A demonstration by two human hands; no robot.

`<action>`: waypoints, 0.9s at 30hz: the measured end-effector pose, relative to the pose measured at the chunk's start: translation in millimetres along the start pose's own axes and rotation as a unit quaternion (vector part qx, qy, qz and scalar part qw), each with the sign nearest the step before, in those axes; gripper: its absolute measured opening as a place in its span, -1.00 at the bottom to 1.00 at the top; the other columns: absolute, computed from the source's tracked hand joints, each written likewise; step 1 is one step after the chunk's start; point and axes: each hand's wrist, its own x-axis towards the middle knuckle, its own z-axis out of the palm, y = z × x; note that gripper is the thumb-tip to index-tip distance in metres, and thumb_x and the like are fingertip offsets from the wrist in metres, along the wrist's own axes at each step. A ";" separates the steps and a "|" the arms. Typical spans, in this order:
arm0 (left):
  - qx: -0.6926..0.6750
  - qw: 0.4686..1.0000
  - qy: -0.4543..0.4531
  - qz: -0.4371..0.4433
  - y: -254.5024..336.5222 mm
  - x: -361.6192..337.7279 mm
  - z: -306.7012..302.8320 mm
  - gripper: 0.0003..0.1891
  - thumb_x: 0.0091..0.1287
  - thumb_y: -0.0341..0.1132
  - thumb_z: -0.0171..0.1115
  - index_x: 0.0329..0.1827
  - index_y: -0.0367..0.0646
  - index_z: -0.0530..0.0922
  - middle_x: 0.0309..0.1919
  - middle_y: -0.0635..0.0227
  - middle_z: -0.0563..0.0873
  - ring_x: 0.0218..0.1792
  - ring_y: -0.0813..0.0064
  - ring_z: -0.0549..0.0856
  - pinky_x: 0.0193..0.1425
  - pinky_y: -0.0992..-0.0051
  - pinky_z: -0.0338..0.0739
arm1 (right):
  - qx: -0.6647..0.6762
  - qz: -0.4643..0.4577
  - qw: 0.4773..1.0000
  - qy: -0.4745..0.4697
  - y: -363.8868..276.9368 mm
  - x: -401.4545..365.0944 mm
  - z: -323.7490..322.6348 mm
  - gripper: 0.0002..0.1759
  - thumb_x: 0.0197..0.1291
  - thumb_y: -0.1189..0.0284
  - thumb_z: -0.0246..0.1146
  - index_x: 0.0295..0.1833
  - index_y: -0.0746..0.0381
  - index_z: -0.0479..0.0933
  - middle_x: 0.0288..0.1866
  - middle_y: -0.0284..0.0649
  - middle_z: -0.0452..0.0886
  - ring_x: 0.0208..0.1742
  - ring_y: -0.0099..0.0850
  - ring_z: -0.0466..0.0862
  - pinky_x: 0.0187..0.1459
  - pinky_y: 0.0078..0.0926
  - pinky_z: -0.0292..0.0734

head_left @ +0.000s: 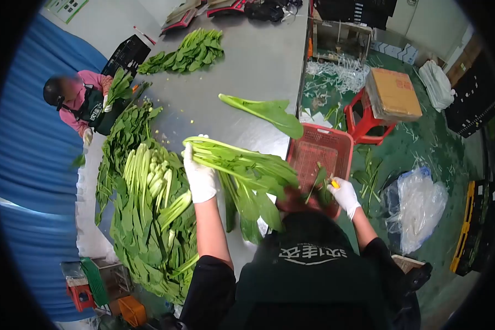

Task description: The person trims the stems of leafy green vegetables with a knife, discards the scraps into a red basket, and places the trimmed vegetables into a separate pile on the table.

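My left hand [202, 175], in a white glove, is closed round the stem ends of a bunch of leafy greens [242, 162], whose leaves point to the right above the table edge. In my right hand [345, 195], also gloved, is a small orange-handled tool [334, 184]; its working end is not clear. Loose leaves [318, 179] show just left of that hand, over the red basket [320, 132]. A big heap of leafy greens [148, 220] lies left of my left forearm. One single stalk [264, 113] rests on the table beyond the held bunch.
The metal table [253, 60] carries a trimmed pile of greens [190, 52] and red scales [225, 6] farther off. Across it, a co-worker [88, 102] holds greens. At right are a box [393, 93] on a red stool [363, 118], and a plastic bag [418, 206].
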 end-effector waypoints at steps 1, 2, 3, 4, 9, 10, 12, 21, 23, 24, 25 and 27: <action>0.004 1.000 -0.011 0.002 -9.9 18.6 0.9 -0.60 0.37 -0.16 0.13 0.12 -0.28 0.44 0.05 0.15 0.56 0.10 0.28 0.55 0.27 0.27 0.42 | -0.026 -0.024 0.999 0.015 4.9 -0.8 -0.5 -0.64 0.10 0.38 0.31 -0.01 0.33 0.55 -0.17 0.06 0.64 -0.13 -0.13 0.66 -0.06 -0.39 0.52; 0.009 1.000 -0.021 0.004 -20.9 41.5 2.0 -0.60 0.37 -0.16 0.13 0.12 -0.28 0.44 0.05 0.16 0.56 0.11 0.29 0.54 0.27 0.27 0.41 | 0.000 0.000 1.000 0.018 -0.4 -4.9 -5.1 -0.62 0.10 0.36 0.32 -0.01 0.34 0.55 -0.15 0.08 0.64 -0.10 -0.09 0.66 -0.05 -0.36 0.52; -0.024 0.999 -0.026 -0.005 -29.4 59.8 15.0 -0.58 0.36 -0.15 0.15 0.13 -0.27 0.43 0.07 0.16 0.54 0.12 0.29 0.53 0.27 0.27 0.41 | -0.017 0.018 1.000 0.014 -0.8 -3.6 -6.3 -0.64 0.11 0.38 0.31 -0.02 0.34 0.55 -0.19 0.05 0.64 -0.12 -0.13 0.66 -0.05 -0.38 0.52; -0.055 0.998 -0.028 -0.014 -37.5 79.7 29.5 -0.56 0.34 -0.14 0.17 0.14 -0.27 0.42 0.08 0.16 0.53 0.13 0.28 0.52 0.26 0.27 0.41 | -0.034 0.039 0.999 0.008 2.5 -4.5 -6.8 -0.67 0.11 0.40 0.31 -0.03 0.34 0.56 -0.22 0.03 0.65 -0.15 -0.16 0.66 -0.06 -0.40 0.51; 0.349 0.920 0.134 0.115 -74.0 207.4 10.2 -0.34 0.08 0.05 0.38 0.12 -0.22 0.45 0.13 0.10 0.51 0.15 0.25 0.52 0.25 0.25 0.39 | 0.125 0.107 0.986 -0.024 46.8 -0.3 9.0 -0.68 0.11 0.36 0.31 -0.05 0.30 0.56 -0.29 0.01 0.64 -0.30 -0.08 0.65 -0.22 -0.36 0.54; 0.349 0.919 0.138 0.116 -70.5 196.2 5.5 -0.34 0.08 0.05 0.38 0.12 -0.22 0.45 0.13 0.10 0.51 0.15 0.25 0.52 0.25 0.25 0.39 | 0.100 0.092 0.991 -0.020 47.0 0.6 9.7 -0.68 0.11 0.36 0.30 -0.06 0.30 0.56 -0.28 0.01 0.65 -0.29 -0.08 0.66 -0.22 -0.36 0.54; 0.751 0.617 0.152 0.178 -66.0 145.8 -7.4 -0.37 -0.01 0.07 0.39 0.02 -0.23 0.54 0.06 0.03 0.58 0.06 0.14 0.60 0.16 0.28 0.47 | 0.052 0.063 0.997 -0.005 48.7 0.4 11.2 -0.70 0.11 0.37 0.30 -0.07 0.31 0.57 -0.26 0.01 0.65 -0.27 -0.07 0.66 -0.21 -0.37 0.54; 0.721 0.686 -0.014 0.095 -121.5 58.9 -92.6 -0.61 0.10 -0.05 0.38 -0.22 -0.20 0.58 -0.47 0.27 0.67 -0.42 0.32 0.68 -0.27 0.39 0.55 | -0.044 -0.004 0.998 -0.041 -5.2 7.5 9.7 -0.62 0.10 0.24 0.29 -0.03 0.25 0.59 -0.20 0.04 0.64 -0.11 -0.02 0.63 -0.05 -0.23 0.53; 0.505 0.860 -0.069 -0.010 -124.3 26.2 -51.1 -0.74 0.15 -0.24 0.40 -0.25 -0.17 0.55 -0.50 0.39 0.62 -0.48 0.55 0.61 -0.38 0.53 0.50 | -0.049 -0.053 0.997 -0.042 -28.1 10.9 1.1 -0.61 0.11 0.24 0.29 -0.03 0.28 0.58 -0.17 0.06 0.64 -0.12 -0.01 0.63 -0.06 -0.23 0.53; 0.458 0.882 -0.096 -0.052 -121.5 2.2 -24.8 -0.78 0.15 -0.32 0.40 -0.25 -0.16 0.54 -0.50 0.44 0.59 -0.50 0.65 0.56 -0.42 0.59 0.47 | -0.022 -0.072 0.997 -0.035 -37.1 13.5 -1.7 -0.62 0.13 0.25 0.28 -0.02 0.26 0.58 -0.17 0.04 0.65 -0.13 -0.01 0.63 -0.07 -0.25 0.54; 0.484 0.864 -0.137 -0.017 -121.7 -18.4 -10.0 -0.74 0.12 -0.28 0.43 -0.23 -0.18 0.55 -0.45 0.39 0.62 -0.49 0.62 0.56 -0.40 0.57 0.48 | -0.013 -0.099 0.995 -0.027 -52.2 14.4 -7.4 -0.64 0.13 0.27 0.28 -0.01 0.25 0.57 -0.18 0.02 0.65 -0.15 -0.03 0.64 -0.09 -0.25 0.55; 0.551 0.815 -0.179 0.021 -125.4 -42.9 12.6 -0.72 0.05 -0.27 0.47 -0.30 -0.21 0.58 -0.47 0.43 0.61 -0.42 0.63 0.55 -0.30 0.57 0.47 | -0.005 -0.123 0.992 -0.014 -80.6 15.1 -19.6 -0.65 0.14 0.29 0.27 0.00 0.23 0.57 -0.18 0.00 0.65 -0.16 -0.04 0.64 -0.10 -0.26 0.55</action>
